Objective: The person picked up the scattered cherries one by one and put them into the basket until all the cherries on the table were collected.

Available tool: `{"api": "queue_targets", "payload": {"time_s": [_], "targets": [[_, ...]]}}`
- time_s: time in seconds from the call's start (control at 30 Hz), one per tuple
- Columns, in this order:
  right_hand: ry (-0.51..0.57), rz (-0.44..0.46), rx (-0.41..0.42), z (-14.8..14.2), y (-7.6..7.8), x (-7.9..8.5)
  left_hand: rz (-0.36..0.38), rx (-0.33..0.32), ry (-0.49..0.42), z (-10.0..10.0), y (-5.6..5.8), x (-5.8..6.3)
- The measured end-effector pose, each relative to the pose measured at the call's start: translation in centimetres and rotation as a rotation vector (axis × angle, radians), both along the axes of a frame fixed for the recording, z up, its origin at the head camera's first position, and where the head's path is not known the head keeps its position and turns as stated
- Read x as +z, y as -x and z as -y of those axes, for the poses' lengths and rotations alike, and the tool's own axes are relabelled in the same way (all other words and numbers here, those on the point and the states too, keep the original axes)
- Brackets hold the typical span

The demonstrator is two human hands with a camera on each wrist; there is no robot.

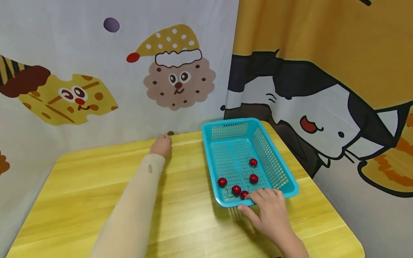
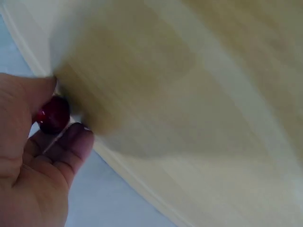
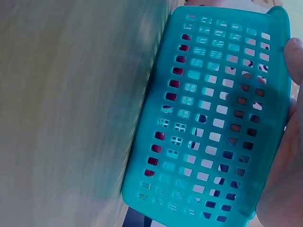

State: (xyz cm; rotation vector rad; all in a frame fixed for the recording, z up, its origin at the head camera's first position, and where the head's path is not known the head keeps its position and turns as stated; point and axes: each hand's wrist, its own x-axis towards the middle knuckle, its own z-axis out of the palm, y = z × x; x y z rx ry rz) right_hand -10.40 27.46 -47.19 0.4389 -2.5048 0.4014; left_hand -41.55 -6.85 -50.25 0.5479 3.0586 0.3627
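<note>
At the table's far edge my left hand (image 1: 161, 146) has its back to the head camera. In the left wrist view that hand (image 2: 45, 170) pinches a dark red cherry (image 2: 53, 114) between thumb and fingers. A turquoise plastic basket (image 1: 209, 157) with mesh walls sits on the right part of the table. Several red cherries (image 1: 236, 190) with thin stems lie on its floor, mostly near the close end. My right hand (image 1: 271, 211) grips the near rim, thumb outside and fingers over the edge. Up close, holes in the basket wall (image 3: 156, 189) show red cherries behind.
The yellow wood-grain table (image 1: 96, 186) has rounded corners. Behind it hangs a pale cloth (image 1: 80, 32) printed with cartoon food. Another cloth (image 1: 322, 71), ochre with a cartoon cat, hangs along the right side.
</note>
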Motion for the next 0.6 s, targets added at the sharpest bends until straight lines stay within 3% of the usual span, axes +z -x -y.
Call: {"api": "queue_targets", "payload": {"time_s": [0.1, 0.2, 0.3, 0.4, 0.5, 0.6], "targets": [[-0.008, -0.001, 0.014, 0.0, 0.2, 0.1, -0.018, -0.017, -0.023, 0.6, -0.7, 0.1], [-0.035, 0.022, 0.024, 0.2, 0.3, 0.1, -0.006, -0.032, -0.159, 0.3, -2.4, 1.0], [-0.062, 0.03, 0.056, 0.9, 0.6, 0.1, -0.047, -0.087, -0.372, -1.6, -5.7, 3.3], [-0.078, 0.035, 0.106, 2.3, 1.3, 0.2, -0.146, -0.218, -0.492, -4.3, -9.4, 6.3], [-0.069, 0.007, 0.153, 5.0, 2.5, 0.3, -0.177, -0.358, -0.418, -6.1, -11.9, 8.1], [-0.067, -0.047, 0.164, 8.4, 3.3, 0.2, -0.119, -0.433, -0.263, -6.4, -12.6, 7.7]]}}
